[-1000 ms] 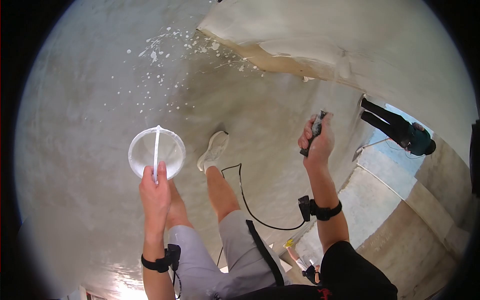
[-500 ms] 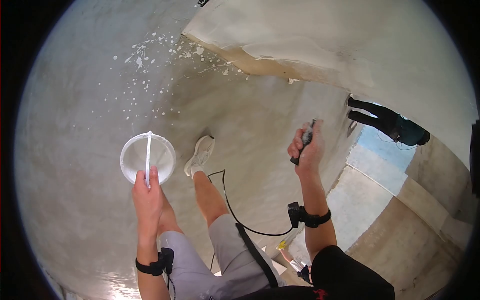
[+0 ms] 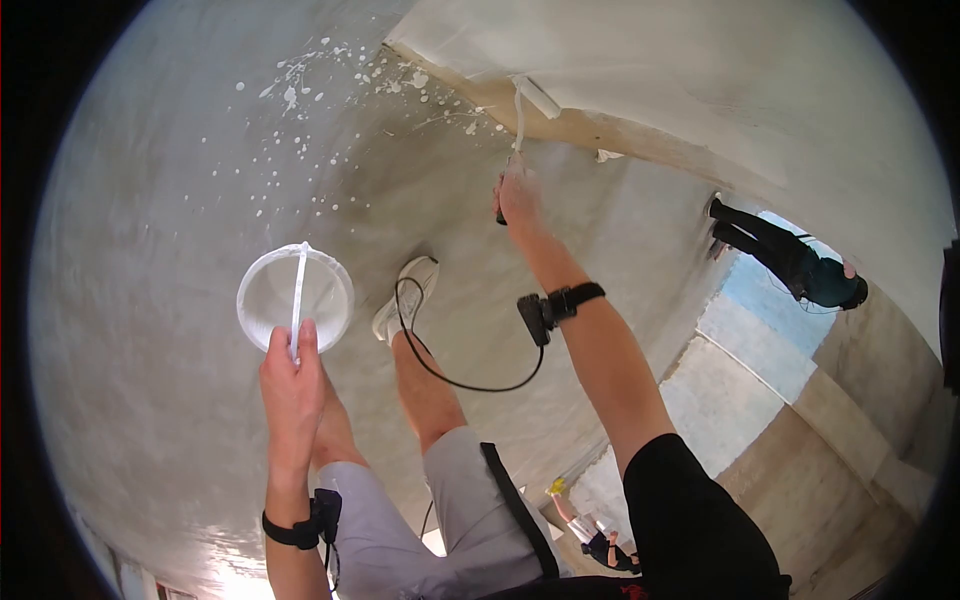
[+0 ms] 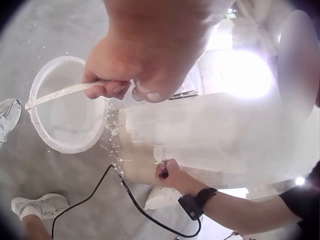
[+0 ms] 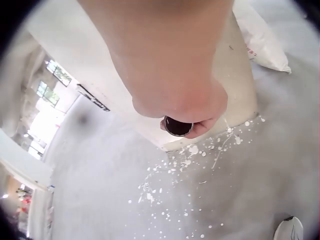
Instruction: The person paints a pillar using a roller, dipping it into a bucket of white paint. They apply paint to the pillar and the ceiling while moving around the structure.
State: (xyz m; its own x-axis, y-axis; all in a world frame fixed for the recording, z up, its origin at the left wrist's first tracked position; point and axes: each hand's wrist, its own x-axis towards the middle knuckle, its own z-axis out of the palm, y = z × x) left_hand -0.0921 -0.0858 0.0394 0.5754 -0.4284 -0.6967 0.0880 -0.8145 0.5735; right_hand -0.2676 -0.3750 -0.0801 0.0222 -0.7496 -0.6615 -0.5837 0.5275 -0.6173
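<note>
My left hand (image 3: 293, 400) grips the white bail handle (image 3: 300, 285) of a white bucket (image 3: 243, 300), which hangs over the floor with its mouth facing up. Whitish residue coats the bucket's inside and rim. My right hand (image 3: 522, 195) is wrapped around the black handle of a paint roller, and the handle's dark round end (image 5: 178, 126) shows in the right wrist view. Beyond the fist, the roller's white-coated rod leads to a white roller head (image 3: 540, 98), which overlaps the lower wall (image 3: 600, 132) near its bare tan strip.
White splatters (image 3: 290, 98) dot the grey floor by the wall's corner. A black cable (image 3: 470, 388) loops from my right wrist camera past my shoe (image 3: 415, 295). Another person (image 3: 800, 270) stands to the right; one more (image 3: 605, 545) shows behind. A white sack (image 5: 262, 42) lies beside the wall.
My right hand has swung left and forward, bringing the roller from the right side to the lower wall. The left hand keeps holding the bucket in nearly the same place.
</note>
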